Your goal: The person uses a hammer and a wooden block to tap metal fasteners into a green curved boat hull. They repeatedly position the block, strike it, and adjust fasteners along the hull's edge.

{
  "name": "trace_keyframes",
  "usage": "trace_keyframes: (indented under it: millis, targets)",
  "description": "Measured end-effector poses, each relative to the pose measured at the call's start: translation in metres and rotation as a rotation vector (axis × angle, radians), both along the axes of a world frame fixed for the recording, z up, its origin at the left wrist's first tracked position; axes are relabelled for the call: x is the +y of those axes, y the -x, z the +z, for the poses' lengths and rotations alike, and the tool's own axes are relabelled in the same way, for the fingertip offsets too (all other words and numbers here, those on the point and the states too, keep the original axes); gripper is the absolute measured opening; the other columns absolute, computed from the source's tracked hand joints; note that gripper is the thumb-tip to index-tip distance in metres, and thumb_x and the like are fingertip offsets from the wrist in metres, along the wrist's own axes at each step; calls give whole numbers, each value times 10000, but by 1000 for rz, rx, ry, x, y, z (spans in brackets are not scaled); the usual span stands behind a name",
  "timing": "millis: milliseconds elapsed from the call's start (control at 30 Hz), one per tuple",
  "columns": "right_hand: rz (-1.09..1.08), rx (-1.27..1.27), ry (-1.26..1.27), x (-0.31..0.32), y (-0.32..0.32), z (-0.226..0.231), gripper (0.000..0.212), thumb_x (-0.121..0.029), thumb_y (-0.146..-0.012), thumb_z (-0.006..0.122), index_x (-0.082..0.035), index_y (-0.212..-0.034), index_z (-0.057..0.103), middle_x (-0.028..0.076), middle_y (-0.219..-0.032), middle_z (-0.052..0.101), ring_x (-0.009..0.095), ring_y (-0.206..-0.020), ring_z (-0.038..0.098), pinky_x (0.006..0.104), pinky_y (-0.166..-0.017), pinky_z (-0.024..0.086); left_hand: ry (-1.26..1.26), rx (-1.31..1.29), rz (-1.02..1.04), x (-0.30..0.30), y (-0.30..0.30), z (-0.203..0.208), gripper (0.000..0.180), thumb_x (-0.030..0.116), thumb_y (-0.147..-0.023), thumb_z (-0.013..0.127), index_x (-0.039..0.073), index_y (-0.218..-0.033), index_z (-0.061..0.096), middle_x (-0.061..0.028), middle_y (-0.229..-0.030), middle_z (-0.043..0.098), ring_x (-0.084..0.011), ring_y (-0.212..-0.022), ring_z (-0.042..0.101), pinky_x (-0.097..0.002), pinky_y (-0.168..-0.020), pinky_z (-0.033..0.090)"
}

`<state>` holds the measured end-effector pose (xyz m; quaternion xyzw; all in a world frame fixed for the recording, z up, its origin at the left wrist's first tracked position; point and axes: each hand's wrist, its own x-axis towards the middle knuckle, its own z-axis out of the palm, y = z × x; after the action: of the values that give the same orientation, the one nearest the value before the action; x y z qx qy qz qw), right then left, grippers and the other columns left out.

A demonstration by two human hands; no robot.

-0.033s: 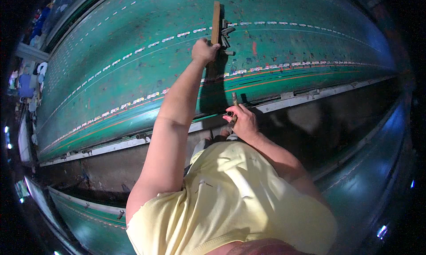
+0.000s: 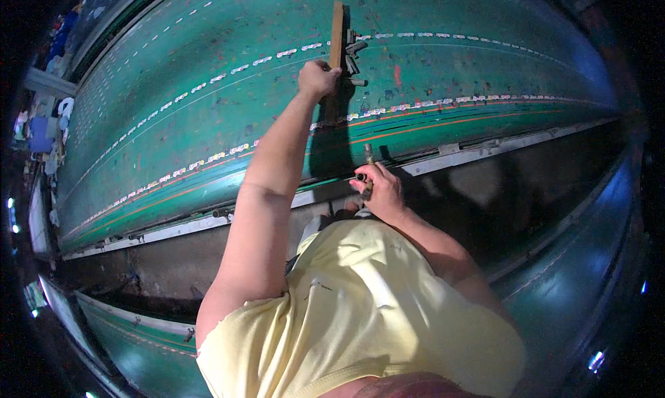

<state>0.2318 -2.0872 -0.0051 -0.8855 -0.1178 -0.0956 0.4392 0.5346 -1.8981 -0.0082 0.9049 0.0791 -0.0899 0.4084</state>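
On the green table (image 2: 228, 114) a long brown wooden bar (image 2: 337, 34) points away from me. My left hand (image 2: 318, 80) is closed on its left side, partway along; the bar's near part lies in shadow. Several short grey cylindrical pieces (image 2: 355, 49) rest against or close to the bar's right side. Nearer my body, above the table's front edge, my right hand (image 2: 383, 190) is closed around short metal tubes (image 2: 368, 152). One tube shows a dark round end beside the thumb, another sticks up past the fingers. My fingers hide how the tubes meet.
A pale metal rail (image 2: 443, 161) runs along the table's front edge, with small fittings on it. Rows of small printed marks (image 2: 201, 164) and orange lines cross the green surface. Another green table (image 2: 554, 294) stands behind me, across a dark gap. Mixed items (image 2: 41, 131) are piled far left.
My left hand has shifted very slightly left along with my forearm. The tubes in my right hand have turned a little. The wooden bar and grey pieces stay put.
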Motion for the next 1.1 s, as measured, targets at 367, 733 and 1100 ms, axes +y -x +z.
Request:
trace_keyframes:
  millis: [367,733,1100]
  targets:
    - [-166,-103,-280,-47,-9,15,226,-10,-1037,720,-5,-1261,695,107,-1202,744,208,-977,764,349,-880,631,-250,-346,-214,-11,31,41,666,400,-875,903,66,-1386,638,-252,-1338,677,-466,-1223,683,-559,-1061,590]
    - [-590,130,-534,-93,58,-4,291,-94,-1134,663,6,-1406,645,125,-1211,768,172,-874,755,289,-738,581,-659,-109,-134,249,265,55,274,338,-998,788,66,-1022,796,-221,-1010,778,-423,-921,775,-541,-788,620]
    - [-258,79,-580,-38,12,11,346,-32,-1127,646,1,-1470,620,137,-1361,744,170,-945,769,285,-788,593,-374,-129,106,287,370,31,274,216,-953,839,-3,-1114,796,-213,-1017,770,-420,-957,762,-513,-859,597]
